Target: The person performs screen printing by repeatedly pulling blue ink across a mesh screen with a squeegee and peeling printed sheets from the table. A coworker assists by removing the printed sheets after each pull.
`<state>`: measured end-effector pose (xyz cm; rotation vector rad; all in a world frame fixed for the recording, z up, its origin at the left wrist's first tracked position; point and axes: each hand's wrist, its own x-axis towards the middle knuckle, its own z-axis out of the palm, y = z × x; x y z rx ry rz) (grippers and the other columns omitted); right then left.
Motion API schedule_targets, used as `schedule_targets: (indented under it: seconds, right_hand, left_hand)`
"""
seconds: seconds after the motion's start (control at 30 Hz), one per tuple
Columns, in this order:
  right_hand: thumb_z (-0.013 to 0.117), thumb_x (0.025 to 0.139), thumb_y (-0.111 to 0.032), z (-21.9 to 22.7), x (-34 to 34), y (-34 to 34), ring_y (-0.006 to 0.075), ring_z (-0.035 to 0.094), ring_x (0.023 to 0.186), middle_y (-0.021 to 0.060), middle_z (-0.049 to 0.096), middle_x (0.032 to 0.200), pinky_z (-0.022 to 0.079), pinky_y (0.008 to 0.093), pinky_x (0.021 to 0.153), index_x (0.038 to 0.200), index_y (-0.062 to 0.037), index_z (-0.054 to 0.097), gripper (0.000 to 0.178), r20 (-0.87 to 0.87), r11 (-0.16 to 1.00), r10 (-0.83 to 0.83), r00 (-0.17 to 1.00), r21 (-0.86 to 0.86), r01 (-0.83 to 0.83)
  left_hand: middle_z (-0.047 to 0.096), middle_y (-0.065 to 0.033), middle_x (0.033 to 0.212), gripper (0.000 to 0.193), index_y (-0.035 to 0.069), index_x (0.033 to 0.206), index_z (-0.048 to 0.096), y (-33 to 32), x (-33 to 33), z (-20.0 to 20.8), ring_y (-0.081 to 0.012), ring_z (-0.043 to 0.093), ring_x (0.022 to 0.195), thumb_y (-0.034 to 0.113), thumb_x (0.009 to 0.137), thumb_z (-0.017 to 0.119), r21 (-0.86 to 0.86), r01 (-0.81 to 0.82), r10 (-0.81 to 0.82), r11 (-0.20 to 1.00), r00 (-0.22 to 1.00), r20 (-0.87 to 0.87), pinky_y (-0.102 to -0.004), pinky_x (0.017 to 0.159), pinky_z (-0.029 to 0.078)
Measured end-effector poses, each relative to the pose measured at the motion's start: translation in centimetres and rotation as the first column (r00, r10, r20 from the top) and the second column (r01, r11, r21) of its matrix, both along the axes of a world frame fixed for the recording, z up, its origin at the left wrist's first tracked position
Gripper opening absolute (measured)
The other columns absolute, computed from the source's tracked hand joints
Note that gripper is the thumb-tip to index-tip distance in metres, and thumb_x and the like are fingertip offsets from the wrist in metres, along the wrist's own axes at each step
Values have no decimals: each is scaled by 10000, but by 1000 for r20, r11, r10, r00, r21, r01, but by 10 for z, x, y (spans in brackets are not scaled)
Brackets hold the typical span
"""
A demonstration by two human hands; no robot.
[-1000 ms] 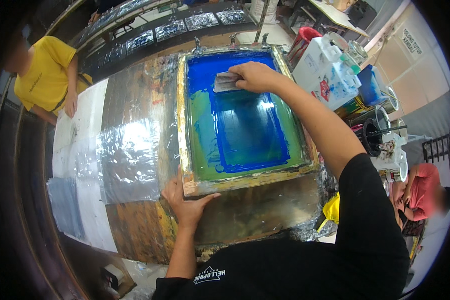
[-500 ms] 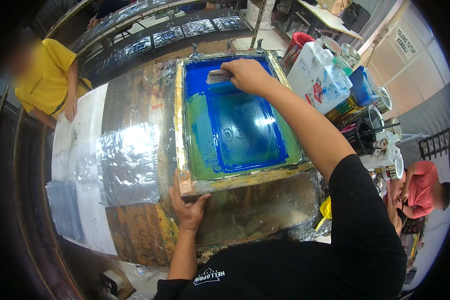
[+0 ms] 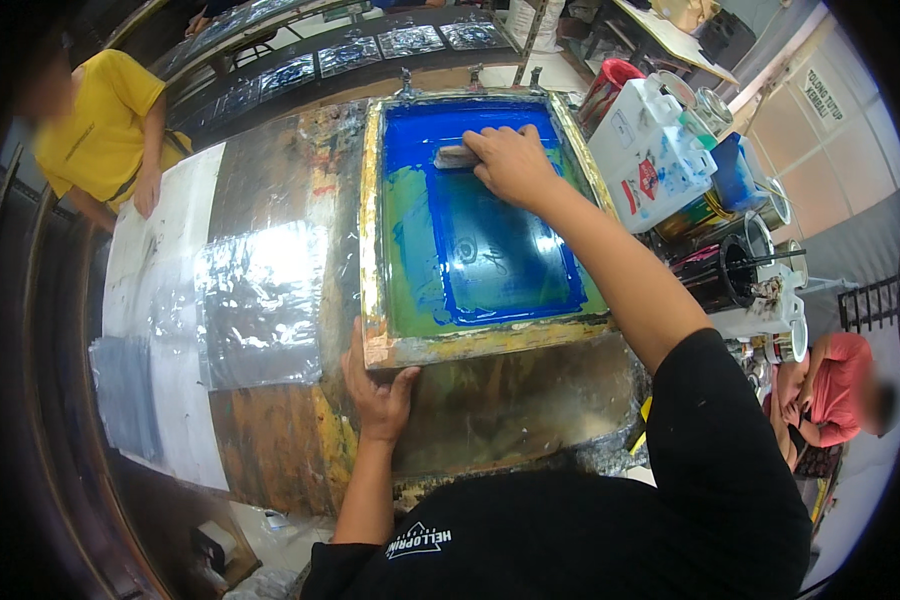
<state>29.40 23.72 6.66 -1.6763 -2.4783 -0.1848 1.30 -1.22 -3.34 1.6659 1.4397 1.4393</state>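
Note:
My right hand (image 3: 515,165) is closed around the handle of a squeegee (image 3: 456,157), toward the far end of a screen printing frame. Blue ink lies thick on the far part of the mesh and along the sides of the printing area (image 3: 510,265), where a faint eye-like design shows. Around it the mesh is green. The frame's wooden rim (image 3: 372,250) is blotched with yellow and white. At its near left corner, my left hand (image 3: 378,392) grips the rim, fingers along the left side and thumb by the near edge. Its fingertips are partly hidden.
Left of the frame, clear plastic sheets (image 3: 260,310) lie on the stained table (image 3: 270,440). A person in a yellow shirt (image 3: 105,120) stands at the far left. White jugs (image 3: 650,155) and ink cans (image 3: 715,275) crowd the right side. Another person in a pink shirt (image 3: 838,385) sits beyond.
My right hand has drawn the squeegee a short way toward me over the mesh. My left hand stays at the frame's corner. The whole view has shifted slightly.

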Motion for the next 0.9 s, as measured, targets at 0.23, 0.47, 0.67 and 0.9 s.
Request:
schedule_targets:
  seconds: [0.23, 0.47, 0.67, 0.9]
  right_hand:
    - [761, 878, -187, 13, -4, -92, 300, 650, 1058, 63, 662, 1053, 453, 510, 894, 1177, -152, 600, 342, -27, 999, 24, 999, 22, -24]
    - [751, 873, -266, 44, -12, -189, 304, 671, 986, 79, 684, 1026, 474, 508, 814, 1126, -129, 614, 319, -7, 996, 60, 998, -64, -61]
    - [692, 927, -468, 82, -17, -219, 339, 664, 941, 127, 667, 969, 443, 511, 821, 1076, -74, 628, 426, -116, 999, 40, 993, 17, -38]
    - [646, 952, -633, 167, -21, -146, 285, 699, 866, 160, 717, 874, 430, 495, 828, 872, -80, 725, 565, -160, 872, 103, 982, 490, -12]
  left_hand:
    - [580, -220, 1494, 937, -60, 1573, 430, 3, 2, 1, -384, 574, 1162, 501, 923, 804, 52, -24, 27, 998, 997, -67, -469, 1033, 442]
    - [608, -223, 1416, 882, -55, 1586, 415, 7, 2, -1, -362, 580, 1183, 446, 962, 788, 45, 12, -11, 999, 1000, -13, -448, 1037, 460]
    - [617, -189, 1362, 748, -77, 1578, 397, 13, 26, 49, -235, 633, 1182, 275, 1025, 757, 69, 49, -69, 996, 940, 334, -357, 1003, 527]
    - [600, -149, 1308, 703, -92, 1591, 349, 70, 44, 141, -188, 594, 1176, 203, 1058, 701, 282, -66, -79, 957, 877, 475, -327, 996, 495]
